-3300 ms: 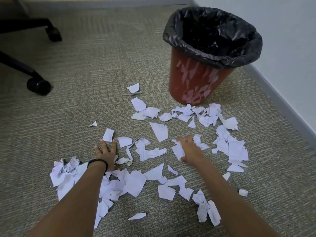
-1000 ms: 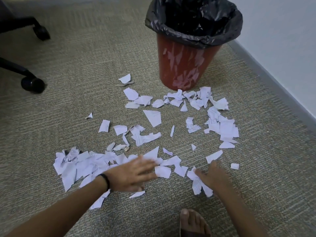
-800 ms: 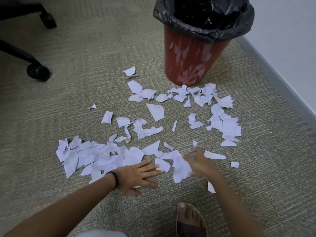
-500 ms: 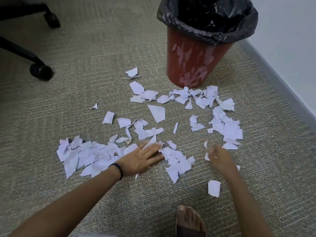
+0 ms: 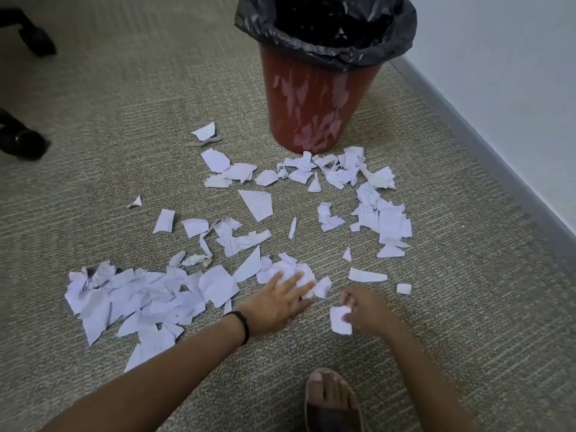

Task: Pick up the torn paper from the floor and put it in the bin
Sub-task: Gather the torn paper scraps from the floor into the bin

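Several scraps of torn white paper lie scattered over the carpet, thickest at the lower left and in front of the bin. The red bin with a black liner stands at the top centre. My left hand lies flat with straight fingers on a small heap of scraps. Just to its right, my right hand has its fingers curled on one scrap of paper on the floor.
A white wall with a grey skirting board runs along the right. Black chair castors stand at the far left. My sandalled foot is planted at the bottom centre on the olive carpet.
My left hand has pushed scraps rightward into a small heap. My right hand drew back toward me and closed on the lone scrap near my foot.
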